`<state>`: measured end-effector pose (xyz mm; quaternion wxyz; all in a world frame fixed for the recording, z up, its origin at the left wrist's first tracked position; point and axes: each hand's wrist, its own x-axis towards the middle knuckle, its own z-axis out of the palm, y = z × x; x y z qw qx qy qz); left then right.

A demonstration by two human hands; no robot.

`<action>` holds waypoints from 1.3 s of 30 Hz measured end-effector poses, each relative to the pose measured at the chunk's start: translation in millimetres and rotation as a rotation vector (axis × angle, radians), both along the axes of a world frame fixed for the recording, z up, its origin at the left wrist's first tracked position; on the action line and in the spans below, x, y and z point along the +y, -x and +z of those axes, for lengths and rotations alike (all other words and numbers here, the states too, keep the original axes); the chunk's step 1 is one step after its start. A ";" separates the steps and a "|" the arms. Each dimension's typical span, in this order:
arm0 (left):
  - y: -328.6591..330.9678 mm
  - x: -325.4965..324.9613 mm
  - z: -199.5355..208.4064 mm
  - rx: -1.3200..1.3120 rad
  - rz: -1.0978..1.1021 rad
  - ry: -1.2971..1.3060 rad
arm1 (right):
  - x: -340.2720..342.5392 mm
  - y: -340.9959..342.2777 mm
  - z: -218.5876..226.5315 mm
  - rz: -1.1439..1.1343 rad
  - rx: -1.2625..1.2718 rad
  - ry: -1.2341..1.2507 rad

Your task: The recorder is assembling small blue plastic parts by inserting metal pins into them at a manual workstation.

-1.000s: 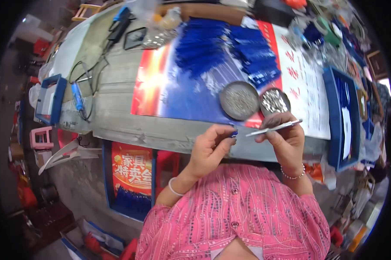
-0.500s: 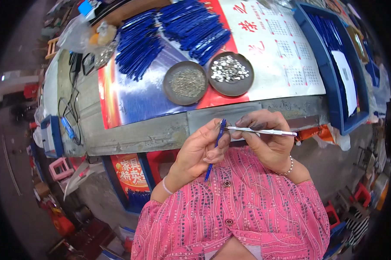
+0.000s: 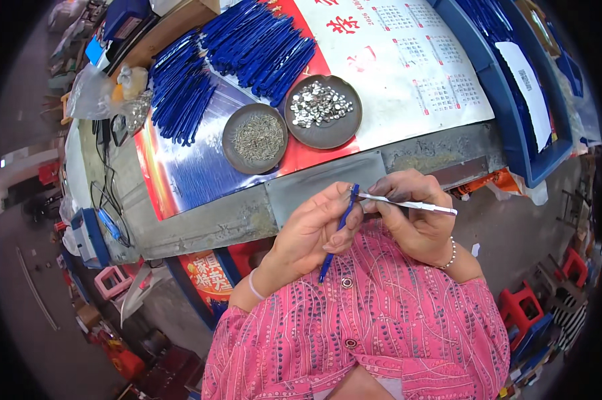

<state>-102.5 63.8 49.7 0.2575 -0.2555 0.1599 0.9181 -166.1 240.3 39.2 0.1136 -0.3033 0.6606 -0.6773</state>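
Observation:
In front of my chest, my left hand pinches a slim blue plastic strip, which stands nearly upright with its lower end leaning toward me. A tiny metal piece seems to sit at its top end, too small to name. My right hand grips a thin silver-white pointed tool, like tweezers. Its tip reaches the top of the blue strip; whether they touch I cannot tell. Beyond my hands, one round dark dish holds small metal pins, and another dark dish holds shiny silver discs.
Piles of similar blue strips lie across a poster on the workbench. A blue crate stands at the right, and a dark cable runs at the left. Red stools stand on the floor at the right.
The view has turned, so the dishes and piles appear farther left. Both hands keep their grips, with the strip's top and the tool's tip still close together.

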 end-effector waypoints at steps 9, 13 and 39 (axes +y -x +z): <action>14.5 18.7 -4.9 -0.014 -0.158 -0.053 | 26.5 -6.6 -0.2 -0.095 -0.046 -0.056; 18.9 28.7 -8.2 -0.075 -0.243 -0.130 | 36.9 -14.0 0.8 -0.217 -0.254 0.063; 14.4 61.9 -24.8 -0.170 -0.372 -0.108 | 84.1 -19.6 -3.7 -0.226 -0.216 -0.216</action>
